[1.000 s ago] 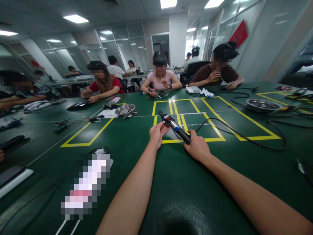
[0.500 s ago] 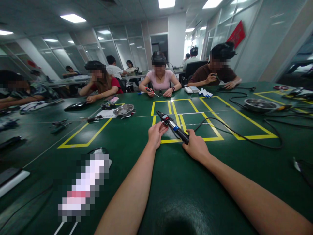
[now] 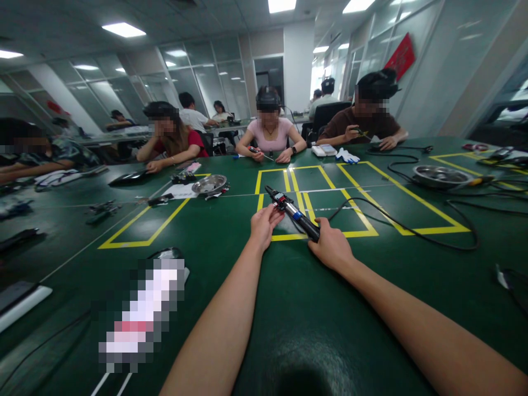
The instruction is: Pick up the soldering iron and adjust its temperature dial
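Observation:
My right hand (image 3: 332,245) is closed round the black rear grip of an electric screwdriver (image 3: 297,216), which has a silver barrel, a blue band and a cord. The tool lies at a slant, its front pointing up and to the left. My left hand (image 3: 264,224) is closed at that front end, fingertips on a small dark part (image 3: 280,200) with a bit of red on it. A long black piece (image 3: 270,191) sticks out beyond it. The fingers partly cover where tool and part meet, so the contact there cannot be made out.
Yellow tape frames (image 3: 358,234) mark the green table (image 3: 305,319). A black cable (image 3: 412,220) loops to the right. Metal bowls stand left (image 3: 209,185) and right (image 3: 439,176). A blurred-out phone-like object (image 3: 142,308) lies at front left. Several people sit across.
My hands and the electric screwdriver stay almost still. Across the table, the person in pink has shifted their hands and screwdriver slightly.

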The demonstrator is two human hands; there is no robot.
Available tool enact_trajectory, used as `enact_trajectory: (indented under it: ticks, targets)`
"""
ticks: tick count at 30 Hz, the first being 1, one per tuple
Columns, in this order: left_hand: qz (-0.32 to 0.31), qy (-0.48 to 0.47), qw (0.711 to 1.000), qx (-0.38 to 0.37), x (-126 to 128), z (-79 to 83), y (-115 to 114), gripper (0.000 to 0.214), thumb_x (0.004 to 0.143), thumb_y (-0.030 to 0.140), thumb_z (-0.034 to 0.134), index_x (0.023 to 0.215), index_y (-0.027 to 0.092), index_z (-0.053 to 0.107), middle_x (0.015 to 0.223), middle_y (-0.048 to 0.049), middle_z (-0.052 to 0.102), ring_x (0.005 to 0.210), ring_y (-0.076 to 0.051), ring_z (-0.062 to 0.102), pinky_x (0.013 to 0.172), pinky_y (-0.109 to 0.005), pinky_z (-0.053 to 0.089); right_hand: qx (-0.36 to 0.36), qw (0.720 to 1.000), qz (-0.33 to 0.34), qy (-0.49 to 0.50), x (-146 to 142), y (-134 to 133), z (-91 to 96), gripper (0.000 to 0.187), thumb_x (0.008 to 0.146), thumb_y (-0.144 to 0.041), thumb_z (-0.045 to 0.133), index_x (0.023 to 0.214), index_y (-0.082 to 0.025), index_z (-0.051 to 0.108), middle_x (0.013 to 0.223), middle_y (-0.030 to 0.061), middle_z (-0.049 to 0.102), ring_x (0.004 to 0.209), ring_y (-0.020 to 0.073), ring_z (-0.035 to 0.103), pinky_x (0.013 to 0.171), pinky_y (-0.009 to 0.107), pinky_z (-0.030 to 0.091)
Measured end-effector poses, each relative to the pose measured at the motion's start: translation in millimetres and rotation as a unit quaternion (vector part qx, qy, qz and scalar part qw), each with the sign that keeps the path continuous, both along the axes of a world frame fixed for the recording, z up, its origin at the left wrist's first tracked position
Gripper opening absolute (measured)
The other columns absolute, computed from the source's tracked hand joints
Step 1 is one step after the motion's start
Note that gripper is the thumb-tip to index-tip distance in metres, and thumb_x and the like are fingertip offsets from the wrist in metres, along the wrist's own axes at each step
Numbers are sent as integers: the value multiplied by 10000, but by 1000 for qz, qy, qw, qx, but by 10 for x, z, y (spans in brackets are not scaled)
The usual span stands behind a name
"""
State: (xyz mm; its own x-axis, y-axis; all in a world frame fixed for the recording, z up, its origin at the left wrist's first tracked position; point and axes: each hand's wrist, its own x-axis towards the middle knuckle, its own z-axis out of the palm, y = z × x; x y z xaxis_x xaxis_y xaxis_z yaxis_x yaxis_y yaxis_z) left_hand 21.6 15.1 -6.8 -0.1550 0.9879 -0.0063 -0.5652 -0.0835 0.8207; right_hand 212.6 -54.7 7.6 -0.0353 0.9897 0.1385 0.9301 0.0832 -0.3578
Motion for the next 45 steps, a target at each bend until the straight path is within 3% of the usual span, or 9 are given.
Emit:
enact_trajectory:
  ticks: [10, 20, 28, 45]
  targets:
    - [-25, -32, 999, 11, -17, 4, -17, 138, 841, 205, 686, 886, 100, 607, 910, -130, 732, 858, -202, 719, 977, -472, 503, -9, 1000, -2, -8, -12, -7, 19, 663, 815, -324, 595, 1402, -151, 340, 928, 141, 704, 834, 297, 683, 697, 332, 457]
    - [-99, -61, 993, 16, 37, -30, -27, 231, 934, 303, 558, 1080, 127, 594, 997, -165, 723, 976, -242, 703, 1009, -468, 471, -4, 1000, 1, -4, -5, 1, -2, 662, 815, -326, 595, 1400, -148, 344, 939, 139, 704, 841, 294, 687, 695, 325, 459]
    - [-102, -86, 991, 3, 23, -48, -15, 212, 943, 294, 537, 1083, 139, 575, 1049, -174, 707, 1040, -248, 684, 1022, -471, 461, -15, 1000, 0, -1, -16, -15, 28, 666, 822, -314, 608, 1407, -139, 344, 939, 138, 704, 864, 285, 685, 734, 326, 465]
    - [-102, -77, 992, 5, 19, -63, -15, 183, 930, 266, 564, 1065, 144, 586, 1015, -153, 711, 981, -227, 699, 1007, -459, 479, -2, 1000, 3, -8, -13, -13, 21, 640, 816, -319, 604, 1388, -146, 373, 934, 137, 713, 856, 292, 688, 725, 333, 467]
